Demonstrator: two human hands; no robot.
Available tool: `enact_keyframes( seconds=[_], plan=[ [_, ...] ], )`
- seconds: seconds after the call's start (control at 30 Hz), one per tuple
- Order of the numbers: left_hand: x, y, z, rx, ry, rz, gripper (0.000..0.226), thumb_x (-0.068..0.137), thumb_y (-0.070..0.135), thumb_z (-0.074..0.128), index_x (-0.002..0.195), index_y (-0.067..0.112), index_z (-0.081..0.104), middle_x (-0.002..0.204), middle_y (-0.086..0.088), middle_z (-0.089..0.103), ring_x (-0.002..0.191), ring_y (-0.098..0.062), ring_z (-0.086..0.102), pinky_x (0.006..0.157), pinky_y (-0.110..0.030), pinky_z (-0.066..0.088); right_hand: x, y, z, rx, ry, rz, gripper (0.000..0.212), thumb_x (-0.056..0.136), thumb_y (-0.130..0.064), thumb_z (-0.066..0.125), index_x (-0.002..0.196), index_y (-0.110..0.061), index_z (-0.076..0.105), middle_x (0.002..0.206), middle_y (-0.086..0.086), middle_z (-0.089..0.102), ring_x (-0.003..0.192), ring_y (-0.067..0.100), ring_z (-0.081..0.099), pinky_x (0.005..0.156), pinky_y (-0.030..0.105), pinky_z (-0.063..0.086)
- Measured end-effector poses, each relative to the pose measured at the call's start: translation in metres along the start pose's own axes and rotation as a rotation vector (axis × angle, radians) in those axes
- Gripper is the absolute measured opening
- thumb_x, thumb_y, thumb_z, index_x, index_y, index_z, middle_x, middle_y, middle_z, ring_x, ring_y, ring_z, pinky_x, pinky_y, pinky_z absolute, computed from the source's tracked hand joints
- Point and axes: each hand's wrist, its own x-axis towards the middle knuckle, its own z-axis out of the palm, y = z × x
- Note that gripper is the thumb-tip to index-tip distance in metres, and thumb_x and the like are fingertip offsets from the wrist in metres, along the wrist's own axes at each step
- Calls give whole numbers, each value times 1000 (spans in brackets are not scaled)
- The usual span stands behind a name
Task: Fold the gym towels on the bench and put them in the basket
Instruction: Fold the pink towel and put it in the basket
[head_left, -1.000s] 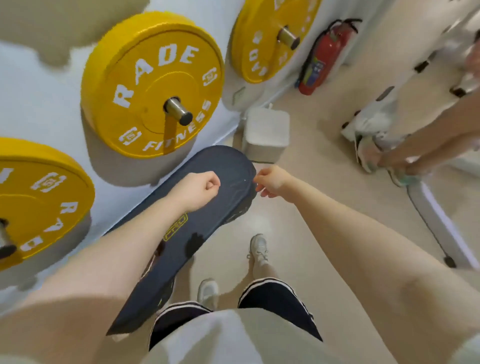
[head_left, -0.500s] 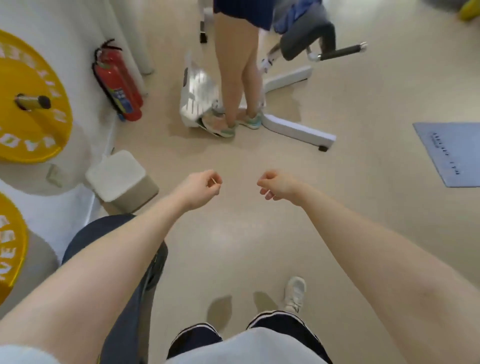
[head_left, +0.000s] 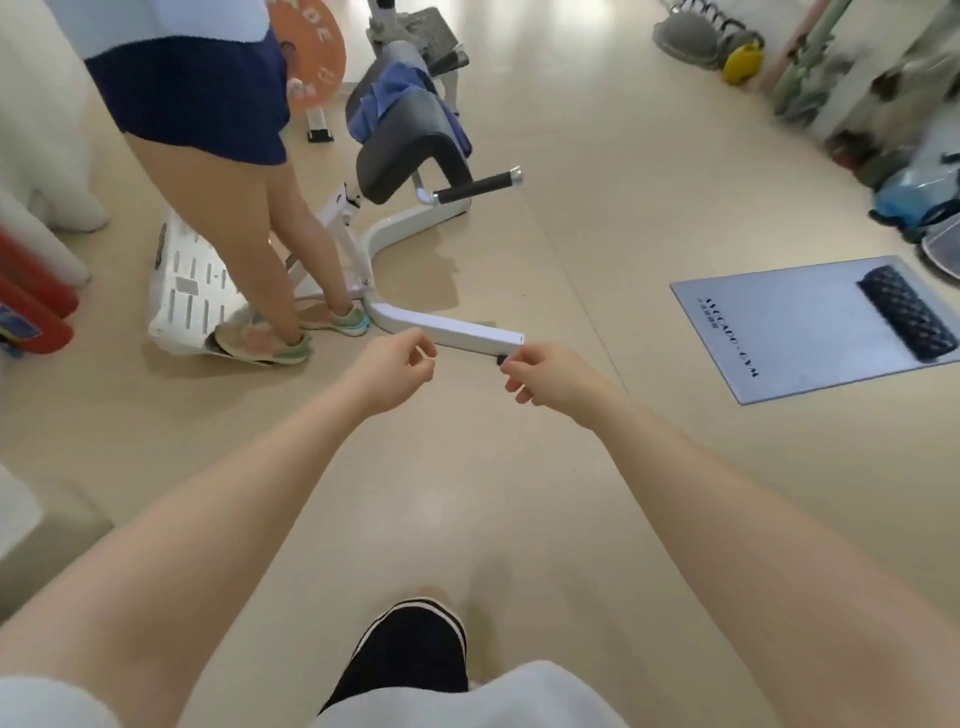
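Observation:
A blue towel (head_left: 387, 98) lies crumpled over the grey padded seat of a white-framed bench (head_left: 410, 135) at the upper middle. On the floor to its left lies a white slotted basket (head_left: 187, 291), tipped, beside another person's feet. I hold both arms out in front of me, well short of the bench. My left hand (head_left: 392, 371) and my right hand (head_left: 545, 374) have their fingers curled and hold nothing. They hang over the bench's white floor bar (head_left: 457, 330).
Another person (head_left: 223, 171) stands between the basket and the bench. A grey mat (head_left: 779, 332) with a black foam roller (head_left: 906, 312) lies at the right. A yellow kettlebell (head_left: 743, 62) and gear line the far right. Red fire extinguishers (head_left: 31, 306) stand at the left.
The view has swung right, from the wall with yellow weight plates to the open floor and the bench. Both hands stay out in front, curled and holding nothing.

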Motion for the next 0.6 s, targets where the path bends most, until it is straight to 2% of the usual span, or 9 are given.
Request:
enact_keyframes(
  seconds=[0.17,0.23,0.33,0.5,0.6],
  plan=[
    [122,18,1,-18,-3,13,11,89,16,45,96,18,53,87,1,66,88,-25,63,67,-31,46,94,-3,-57,-42,11,3,14,94,-17,43,93,-14,56,86,-1,61,70,12,55,55,20,36],
    [177,21,-3,-19,-14,6,11,89,17,44,95,19,53,89,1,67,88,-24,63,65,-29,46,146,-7,-82,-53,42,17,13,93,-17,43,93,-15,56,88,0,61,73,15,55,55,21,36],
    [260,32,-24,-57,-22,-13,14,90,16,44,98,14,55,89,-2,66,84,-23,61,55,-24,42,223,-29,-118,-32,62,55,13,93,-18,43,90,-16,56,90,3,62,68,14,55,58,22,39],
    [374,44,-72,-68,-3,-57,12,90,13,43,94,14,54,89,-5,65,79,-21,59,60,-24,42,323,-82,-165,-68,39,32,13,94,-17,44,90,-14,56,89,4,61,79,20,55,74,30,44],
    [433,44,-93,-44,-17,-88,10,90,13,44,95,16,53,93,-8,66,82,-23,60,65,-26,45,377,-105,-187,-72,15,10,13,94,-15,45,88,-12,55,90,6,59,81,21,53,73,29,41]
  ],
)
